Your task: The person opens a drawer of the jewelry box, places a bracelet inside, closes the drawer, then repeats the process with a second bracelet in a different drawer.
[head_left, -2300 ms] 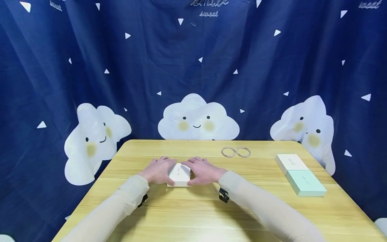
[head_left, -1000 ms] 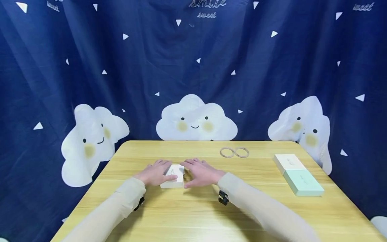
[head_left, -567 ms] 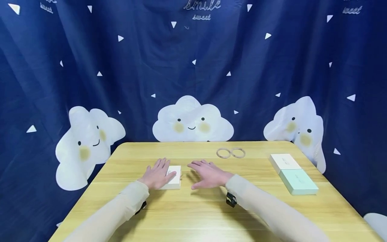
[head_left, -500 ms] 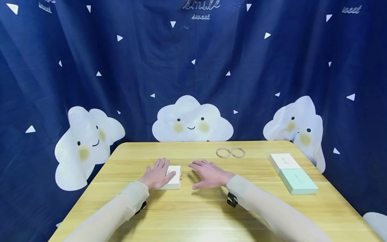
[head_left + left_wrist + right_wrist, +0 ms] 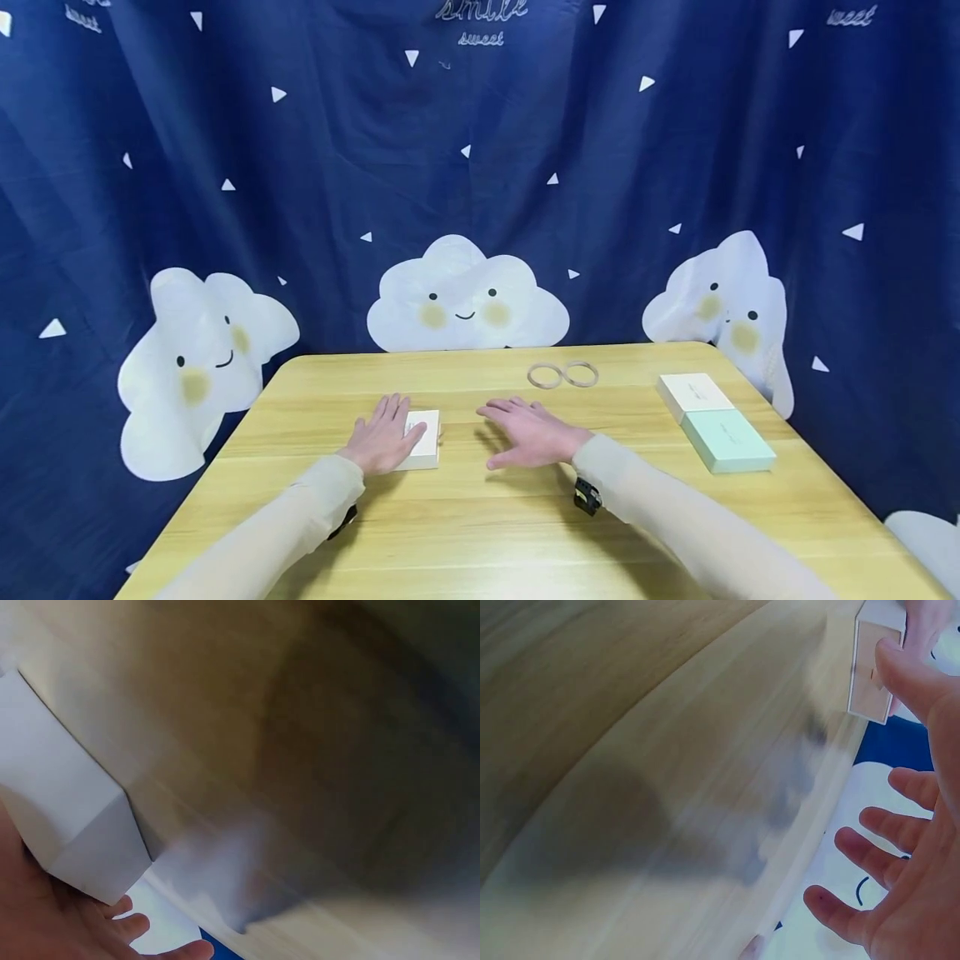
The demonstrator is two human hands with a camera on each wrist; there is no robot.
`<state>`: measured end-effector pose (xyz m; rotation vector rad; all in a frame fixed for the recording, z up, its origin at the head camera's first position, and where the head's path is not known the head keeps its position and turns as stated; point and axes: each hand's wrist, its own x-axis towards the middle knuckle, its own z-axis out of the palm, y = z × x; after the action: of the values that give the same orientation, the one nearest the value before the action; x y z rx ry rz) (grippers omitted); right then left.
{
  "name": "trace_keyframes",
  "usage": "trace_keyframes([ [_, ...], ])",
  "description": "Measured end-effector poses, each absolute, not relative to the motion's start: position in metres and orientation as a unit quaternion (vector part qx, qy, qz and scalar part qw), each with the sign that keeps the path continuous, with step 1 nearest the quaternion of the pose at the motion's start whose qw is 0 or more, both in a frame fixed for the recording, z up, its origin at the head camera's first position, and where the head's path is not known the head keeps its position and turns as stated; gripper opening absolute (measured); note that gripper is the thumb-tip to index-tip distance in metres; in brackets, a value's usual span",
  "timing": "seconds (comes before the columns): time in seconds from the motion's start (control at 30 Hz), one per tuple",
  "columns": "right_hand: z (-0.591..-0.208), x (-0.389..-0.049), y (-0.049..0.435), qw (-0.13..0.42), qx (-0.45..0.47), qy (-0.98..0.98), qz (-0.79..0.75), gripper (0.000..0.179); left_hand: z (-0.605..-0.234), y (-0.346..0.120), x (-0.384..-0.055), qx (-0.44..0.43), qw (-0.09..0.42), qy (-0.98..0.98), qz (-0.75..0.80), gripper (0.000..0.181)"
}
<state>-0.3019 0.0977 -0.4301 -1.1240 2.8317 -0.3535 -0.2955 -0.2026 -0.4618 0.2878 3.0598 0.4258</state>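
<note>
In the head view, the left grip (image 5: pixel 381 446), straight-fingered, thumb atop, seems to steady the smooth white box (image 5: pixel 429 446) on the wood-grained desk (image 5: pixel 465 533); the right grip (image 5: pixel 534 435) hovers spread, empty. The left wrist view shows crisp card-like edges; the right wrist view, a peach end face (image 5: pixel 864 694) whose apparent tab (image 5: pixel 876 678) would next need a pinch.

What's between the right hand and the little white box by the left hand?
Just bare, partly shadowed wooden tabletop separates the right hand from the white box; the head view shows it.
</note>
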Motion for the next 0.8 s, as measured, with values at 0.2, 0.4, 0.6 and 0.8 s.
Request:
trace_keyframes([
  [0.2,-0.429,-0.302,0.104,0.031,-0.368,0.923,-0.107,0.087,-0.461,-0.203,-0.292,0.087,0.02,0.986,0.143,0.067],
  [0.4,-0.426,-0.298,0.114,0.034,-0.363,0.924,-0.117,0.086,-0.462,-0.202,-0.292,0.085,0.017,0.986,0.142,0.065],
  [0.6,-0.418,-0.293,0.127,0.035,-0.36,0.924,-0.122,0.082,-0.464,-0.202,-0.292,0.083,0.012,0.987,0.135,0.065],
  [0.8,-0.412,-0.288,0.145,0.035,-0.355,0.926,-0.125,0.077,-0.463,-0.202,-0.292,0.084,0.012,0.988,0.128,0.064],
])
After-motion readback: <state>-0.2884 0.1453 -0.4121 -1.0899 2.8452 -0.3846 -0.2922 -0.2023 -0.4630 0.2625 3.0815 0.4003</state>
